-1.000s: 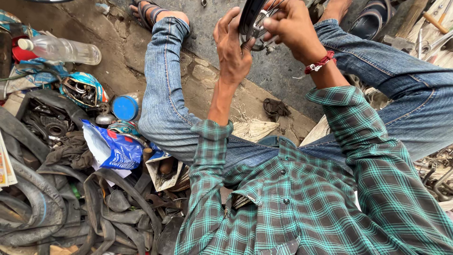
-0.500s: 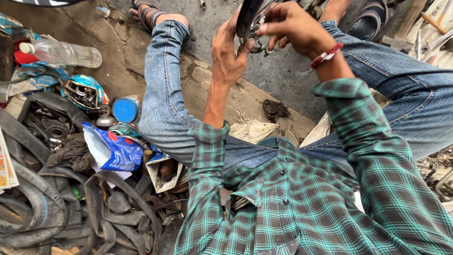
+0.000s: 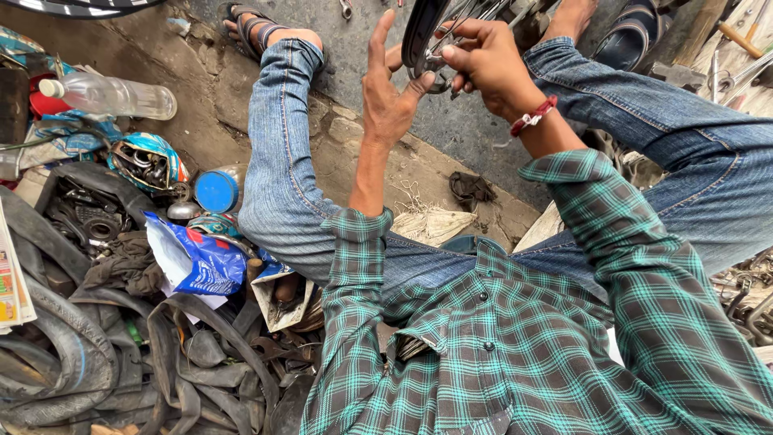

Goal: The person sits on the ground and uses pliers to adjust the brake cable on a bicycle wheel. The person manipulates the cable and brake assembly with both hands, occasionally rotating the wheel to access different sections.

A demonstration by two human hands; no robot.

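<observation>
Bicycle wheel [image 3: 419,32], seen only in part at the top edge of the view: a dark tyre section with thin metal spokes [image 3: 475,12] fanning from it, raised above the grey concrete floor [image 3: 378,24] between the person's knees. Right hand [image 3: 483,68] grips the wheel from the right, its fingers curled and pressed together around a small metal part at the rim; whether it pinches a spoke or a fitting cannot be told. A red thread bracelet [image 3: 531,119] circles the right wrist. Left hand [image 3: 386,97] stands beside the tyre with fingers spread and pointing upward, the thumb touching the metal part below the rim; the palm itself is open and holds nothing. Both forearms emerge from the sleeves of a green checked shirt [image 3: 499,346]; blue jeans [image 3: 282,161] cover the raised knees, and sandalled feet rest on the floor beyond.

To the person's left, well apart from the hands, lies a heap of black rubber inner tubes [image 3: 72,354], a blue and white plastic bag [image 3: 197,262], a round blue tin [image 3: 216,191] and a clear plastic bottle [image 3: 113,95] lying on its side. A dark rag [image 3: 471,189] lies on the floor between the legs. Metal tools [image 3: 737,36] lie at the upper right.
</observation>
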